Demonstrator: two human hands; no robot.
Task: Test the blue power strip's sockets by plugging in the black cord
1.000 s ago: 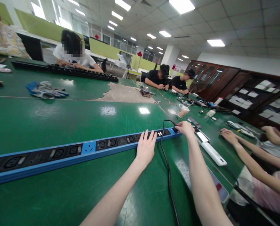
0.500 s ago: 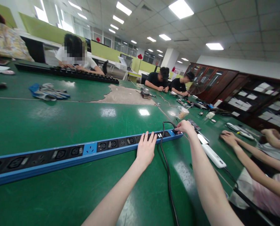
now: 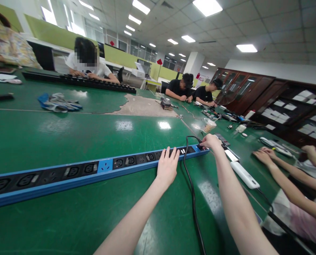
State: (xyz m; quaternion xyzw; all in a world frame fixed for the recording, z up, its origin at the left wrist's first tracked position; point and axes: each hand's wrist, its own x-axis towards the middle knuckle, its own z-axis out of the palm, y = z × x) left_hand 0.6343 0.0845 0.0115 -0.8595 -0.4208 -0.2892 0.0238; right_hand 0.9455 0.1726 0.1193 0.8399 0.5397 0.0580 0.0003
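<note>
A long blue and black power strip point(image 3: 105, 165) stretches across the table from the left edge to right of the middle. Its face carries several sockets, and one segment is blue. My left hand point(image 3: 168, 163) lies over the strip with its fingers stretched out, covering some sockets. At the strip's right end, the closed fingers of my right hand point(image 3: 210, 141) pinch the black plug point(image 3: 200, 144). Those fingers partly hide the plug, so how deep it sits in the socket cannot be seen. From it a black power cord point(image 3: 191, 187) loops back between my arms and runs off the bottom edge.
Blue and grey gloves point(image 3: 59, 102) and a dark strip point(image 3: 78, 81) lie on the green table point(image 3: 75, 134). A white power strip point(image 3: 245, 175) is right of my forearm. Another person's hands point(image 3: 265, 156) rest at the right. Several people sit around the table.
The whole view has shifted slightly to the right and up. Both my hands keep their places on the strip and the plug.
</note>
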